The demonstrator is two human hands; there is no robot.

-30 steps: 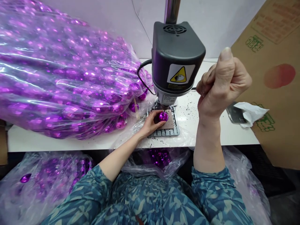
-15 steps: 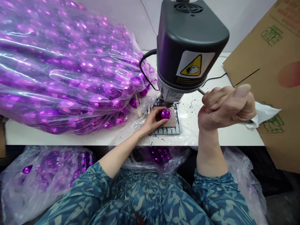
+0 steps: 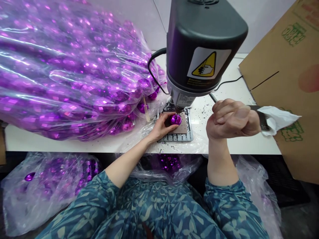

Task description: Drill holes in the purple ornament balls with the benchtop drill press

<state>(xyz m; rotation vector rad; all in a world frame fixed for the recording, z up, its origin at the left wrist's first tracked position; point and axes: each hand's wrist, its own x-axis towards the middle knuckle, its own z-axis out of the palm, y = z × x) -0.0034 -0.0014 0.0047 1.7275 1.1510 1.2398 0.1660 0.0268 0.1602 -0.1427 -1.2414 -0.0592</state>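
Note:
On the base of a bench drill press (image 3: 205,36), my left hand (image 3: 159,128) grips a shiny purple bauble (image 3: 175,119) between thumb and fingers. The bauble rests on a flat brown board (image 3: 183,127), directly under the drill's chuck (image 3: 178,109). My right hand (image 3: 230,119) is closed in a fist around the drill press lever (image 3: 212,97); only a short length of its rod shows beside the fingers. Whether the drill bit touches the bauble is hard to tell.
A huge clear bag of purple baubles (image 3: 82,76) fills the left of the white table (image 3: 74,144). A cardboard box (image 3: 279,79) stands right. A phone-like dark object with white tissue (image 3: 279,119) is beyond my right hand. Another bag (image 3: 47,186) hangs below, near dark shavings (image 3: 204,111).
My right hand has moved a little left and down with the lever. The left hand stays on the bauble, and the view has shifted slightly.

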